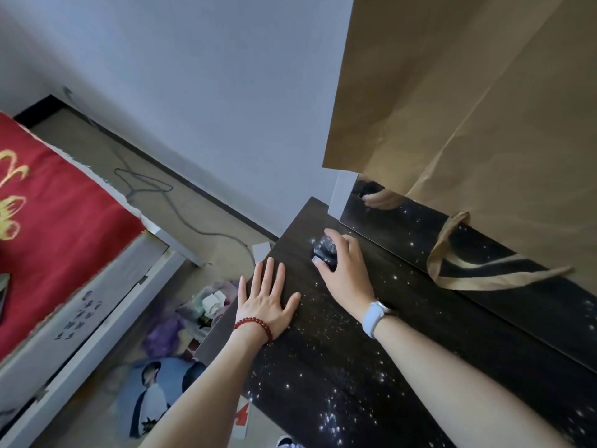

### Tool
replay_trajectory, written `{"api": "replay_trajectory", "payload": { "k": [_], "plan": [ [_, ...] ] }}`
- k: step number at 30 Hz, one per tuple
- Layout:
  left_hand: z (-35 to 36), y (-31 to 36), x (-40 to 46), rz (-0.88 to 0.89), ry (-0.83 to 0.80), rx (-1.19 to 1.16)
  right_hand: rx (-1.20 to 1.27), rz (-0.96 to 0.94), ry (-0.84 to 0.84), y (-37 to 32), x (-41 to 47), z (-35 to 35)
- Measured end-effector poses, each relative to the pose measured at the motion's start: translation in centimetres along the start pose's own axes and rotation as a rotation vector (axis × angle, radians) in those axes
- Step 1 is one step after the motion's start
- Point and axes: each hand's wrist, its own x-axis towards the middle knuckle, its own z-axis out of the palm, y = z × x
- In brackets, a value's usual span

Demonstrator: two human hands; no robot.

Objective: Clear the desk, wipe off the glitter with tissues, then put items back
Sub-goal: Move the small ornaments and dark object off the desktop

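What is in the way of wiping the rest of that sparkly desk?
The big brown paper bag stands on the far part of the desk, its handle lying on the top. The right hand grips a glittery wad; the left hand rests flat. Near glitter lies unblocked.

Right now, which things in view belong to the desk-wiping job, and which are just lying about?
Job:
- desk with glitter
- dark glittery wad gripped by right hand
- left hand flat on the desk
- brown paper bag standing on the desk

Lying about:
- red cloth
- floor cable
- floor litter
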Motion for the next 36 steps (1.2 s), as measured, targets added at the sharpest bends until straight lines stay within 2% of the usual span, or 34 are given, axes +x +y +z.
{"api": "replay_trajectory", "payload": {
  "k": [4, 8, 11, 15, 18, 24, 29, 36],
  "plan": [
    [-2.1, 0.9, -0.4, -0.01, -0.077, 0.016, 0.1, 0.081, 0.068, 0.4, -5.7, -2.3],
    [-2.6, 3.6, -4.8, 0.077, 0.129, -0.04, 0.131, 0.119, 0.163, 0.8, -12.7, -4.9],
    [-0.5, 6.2, -10.1, 0.203, 0.194, -0.14, 0.13, 0.159, 0.25, 1.2, -18.9, -6.7],
    [3.4, 9.9, -17.0, 0.32, 0.157, -0.251, 0.126, 0.266, 0.37, 1.6, -28.0, -8.9],
    [6.2, 13.1, -20.8, 0.427, 0.069, -0.22, 0.119, 0.394, 0.459, 2.2, -34.8, -10.6],
    [9.3, 22.3, -26.2, 0.729, -0.014, -0.121, 0.122, 0.602, 0.677, 4.4, -46.0, -15.8],
    [12.2, 31.2, -30.1, 0.923, -0.027, -0.066, 0.158, 0.694, 0.802, 7.7, -52.9, -20.9],
    [17.6, 45.9, -34.1, 0.992, -0.043, -0.116, 0.147, 0.688, 0.863, 16.6, -59.7, -30.0]
  ]
}}
